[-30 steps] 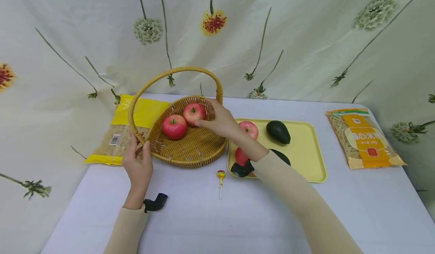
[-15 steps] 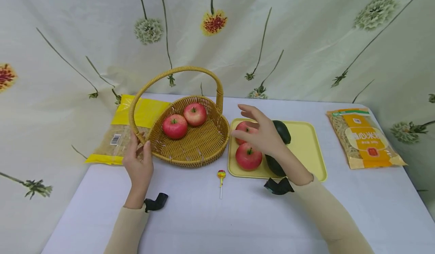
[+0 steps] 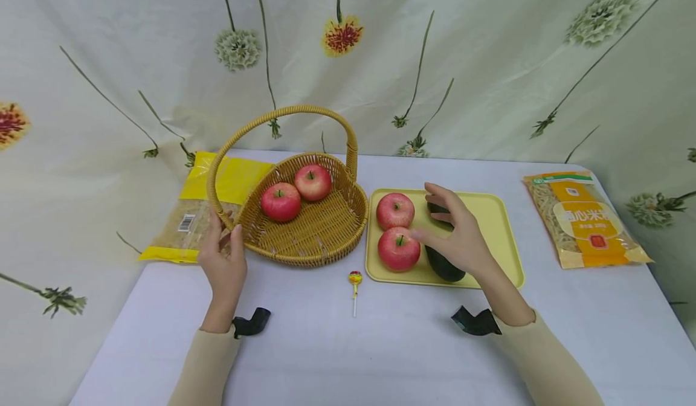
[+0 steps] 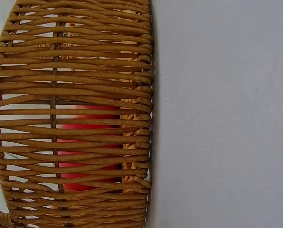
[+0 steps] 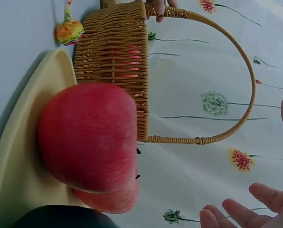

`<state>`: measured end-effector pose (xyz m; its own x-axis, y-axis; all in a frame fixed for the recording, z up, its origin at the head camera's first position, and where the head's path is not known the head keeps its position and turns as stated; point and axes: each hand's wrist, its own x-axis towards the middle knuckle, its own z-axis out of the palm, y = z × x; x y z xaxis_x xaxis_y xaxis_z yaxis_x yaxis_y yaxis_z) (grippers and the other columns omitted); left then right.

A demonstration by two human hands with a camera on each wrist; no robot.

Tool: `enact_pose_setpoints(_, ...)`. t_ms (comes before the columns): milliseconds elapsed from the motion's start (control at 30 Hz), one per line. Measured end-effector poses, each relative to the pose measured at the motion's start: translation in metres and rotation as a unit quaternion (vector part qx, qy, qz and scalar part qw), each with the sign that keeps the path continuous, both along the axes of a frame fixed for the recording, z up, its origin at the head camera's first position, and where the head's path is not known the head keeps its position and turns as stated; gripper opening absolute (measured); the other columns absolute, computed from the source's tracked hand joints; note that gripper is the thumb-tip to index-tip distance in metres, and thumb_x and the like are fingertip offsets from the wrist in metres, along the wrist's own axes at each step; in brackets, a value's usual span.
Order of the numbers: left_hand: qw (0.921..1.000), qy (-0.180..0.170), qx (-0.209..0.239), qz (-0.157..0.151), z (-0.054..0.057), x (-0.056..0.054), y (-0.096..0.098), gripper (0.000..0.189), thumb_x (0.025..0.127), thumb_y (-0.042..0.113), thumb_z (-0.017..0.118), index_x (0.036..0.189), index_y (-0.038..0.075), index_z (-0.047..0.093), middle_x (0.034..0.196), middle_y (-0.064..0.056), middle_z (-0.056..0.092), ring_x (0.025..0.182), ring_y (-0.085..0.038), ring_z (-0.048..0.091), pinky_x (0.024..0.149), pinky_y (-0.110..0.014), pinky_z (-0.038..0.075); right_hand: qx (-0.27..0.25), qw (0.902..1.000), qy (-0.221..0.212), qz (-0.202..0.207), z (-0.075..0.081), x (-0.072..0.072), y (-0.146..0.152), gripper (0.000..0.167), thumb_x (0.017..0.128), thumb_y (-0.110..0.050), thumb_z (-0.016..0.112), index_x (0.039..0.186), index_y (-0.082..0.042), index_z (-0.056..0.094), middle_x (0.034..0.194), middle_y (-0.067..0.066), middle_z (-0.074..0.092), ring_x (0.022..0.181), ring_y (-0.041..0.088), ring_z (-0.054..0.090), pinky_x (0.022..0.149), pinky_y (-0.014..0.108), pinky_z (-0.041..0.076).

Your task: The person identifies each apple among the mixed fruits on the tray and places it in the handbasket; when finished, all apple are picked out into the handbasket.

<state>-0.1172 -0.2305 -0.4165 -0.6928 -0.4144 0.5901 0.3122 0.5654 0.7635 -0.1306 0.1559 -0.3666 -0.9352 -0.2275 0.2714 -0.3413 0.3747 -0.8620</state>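
Note:
My left hand (image 3: 224,267) pinches the base of the wicker basket's handle on its left side. Inside the basket (image 3: 326,232) two red apples, a front apple (image 3: 280,202) and a back apple (image 3: 312,182), lie side by side. Over the yellow tray (image 3: 497,243) hovers my right hand (image 3: 459,237), its fingers spread and holding nothing. It partly covers two dark avocados, the far avocado (image 3: 438,211) and the near avocado (image 3: 444,267). Left of them on the tray are a near apple (image 3: 399,250) and a far apple (image 3: 395,211). The left wrist view shows only basket weave (image 4: 99,85) and tabletop.
A lollipop (image 3: 355,278) lies in front of the basket and tray. Behind the basket's left side is a yellow bag (image 3: 182,215), and an orange bag of pasta-like pieces (image 3: 587,222) lies at the far right. A patterned cloth (image 3: 380,61) hangs behind the table.
My right hand has let go of the back apple in the basket and moved right, over the avocados on the tray. My left hand stays at the handle.

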Motion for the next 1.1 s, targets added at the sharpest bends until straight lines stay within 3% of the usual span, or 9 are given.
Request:
enact_pose_setpoints(200,1.0,-0.002,-0.006,-0.001,-0.01,-0.004,-0.007,0.057,0.093,-0.002,0.06,0.147,0.006,0.04,0.126,-0.02,0.065,0.115,-0.033,0.061,0.086,-0.004,0.047,0.017,0.9994,0.027,-0.013,-0.014,0.002,0.008,0.078,0.079,-0.007,0.079,0.147,-0.007,0.04,0.145,0.016,0.046,0.13,0.034,0.047,0.099,0.018,0.046)
enact_pose_setpoints(300,0.9999,-0.004,-0.012,0.001,-0.011,-0.004,-0.008,0.058,0.094,0.0,0.06,0.148,0.009,0.04,0.126,-0.02,0.065,0.116,-0.025,0.061,0.087,-0.004,0.047,0.018,0.9992,0.034,-0.013,-0.021,0.003,0.011,0.078,0.079,-0.005,0.079,0.146,-0.005,0.04,0.145,0.016,0.046,0.13,0.033,0.047,0.097,0.014,0.045)
enact_pose_setpoints(433,0.9999,-0.005,-0.016,0.002,-0.01,-0.003,-0.008,0.059,0.094,0.0,0.059,0.148,0.01,0.04,0.126,-0.021,0.065,0.116,-0.021,0.061,0.087,-0.004,0.047,0.018,0.9993,0.03,-0.016,-0.028,0.004,0.013,0.079,0.078,-0.005,0.079,0.146,-0.005,0.04,0.145,0.014,0.046,0.13,0.03,0.047,0.099,0.031,0.049)
enact_pose_setpoints(600,0.9999,0.0,-0.012,-0.001,-0.01,-0.003,-0.008,0.058,0.093,-0.002,0.06,0.147,0.008,0.04,0.126,-0.02,0.065,0.115,-0.03,0.061,0.086,-0.004,0.047,0.022,0.9992,0.029,-0.015,-0.034,0.002,0.012,0.078,0.079,-0.006,0.079,0.147,-0.006,0.04,0.145,0.014,0.046,0.131,0.03,0.047,0.099,0.051,0.048)
enact_pose_setpoints(767,1.0,-0.002,-0.003,-0.004,-0.009,-0.003,-0.007,0.057,0.093,-0.004,0.06,0.146,0.004,0.04,0.126,-0.021,0.065,0.114,-0.035,0.061,0.086,-0.002,0.046,0.019,0.9995,0.021,-0.015,-0.04,0.001,0.011,0.078,0.079,-0.007,0.079,0.147,-0.008,0.04,0.145,0.015,0.045,0.13,0.033,0.047,0.099,0.051,0.048)
enact_pose_setpoints(900,1.0,-0.003,-0.006,0.002,-0.002,0.0,-0.001,0.057,0.092,-0.008,0.059,0.145,-0.001,0.04,0.125,-0.024,0.064,0.112,-0.038,0.06,0.085,-0.001,0.045,0.014,0.9997,0.016,-0.009,-0.043,0.0,0.01,0.078,0.079,-0.007,0.079,0.146,-0.007,0.04,0.145,0.015,0.045,0.13,0.037,0.046,0.098,0.054,0.048)
enact_pose_setpoints(1100,0.9999,0.003,-0.012,0.006,0.016,0.008,0.011,0.056,0.091,-0.011,0.057,0.144,-0.004,0.04,0.122,-0.029,0.063,0.112,-0.026,0.062,0.087,-0.003,0.046,0.021,0.9996,0.019,0.002,-0.049,-0.001,0.006,0.078,0.078,-0.009,0.08,0.145,-0.004,0.041,0.144,0.018,0.044,0.128,0.037,0.047,0.094,0.056,0.05)
